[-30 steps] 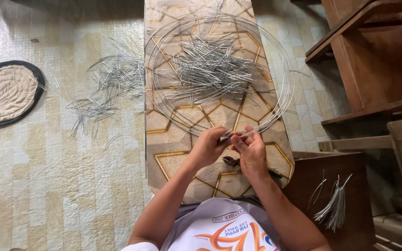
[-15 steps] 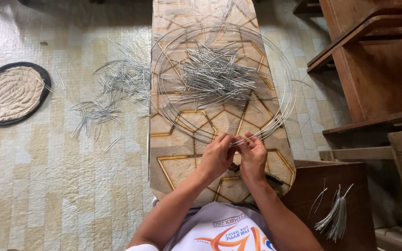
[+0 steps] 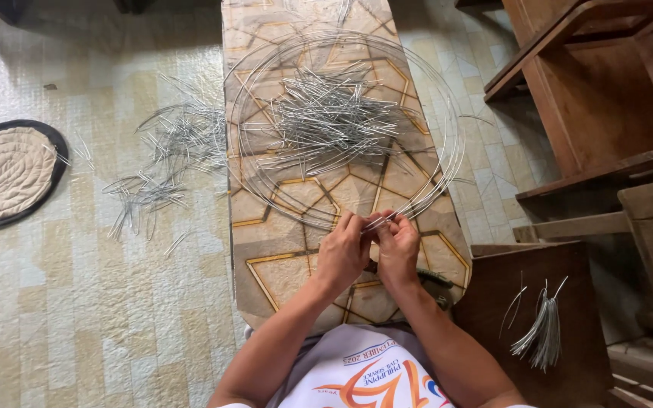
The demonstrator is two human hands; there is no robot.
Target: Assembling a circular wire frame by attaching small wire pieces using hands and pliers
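Both hands (image 3: 372,253) closed, fingertips pinching wire coil (image 3: 447,162), touching each other

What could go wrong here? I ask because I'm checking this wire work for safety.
The left hand and right hand pinch the near edge of the coiled wire rings; if the grip slips, the coil might spring apart. Loose cut wire pieces on the patterned board could prick fingers. More wire pieces on the floor may hurt feet.
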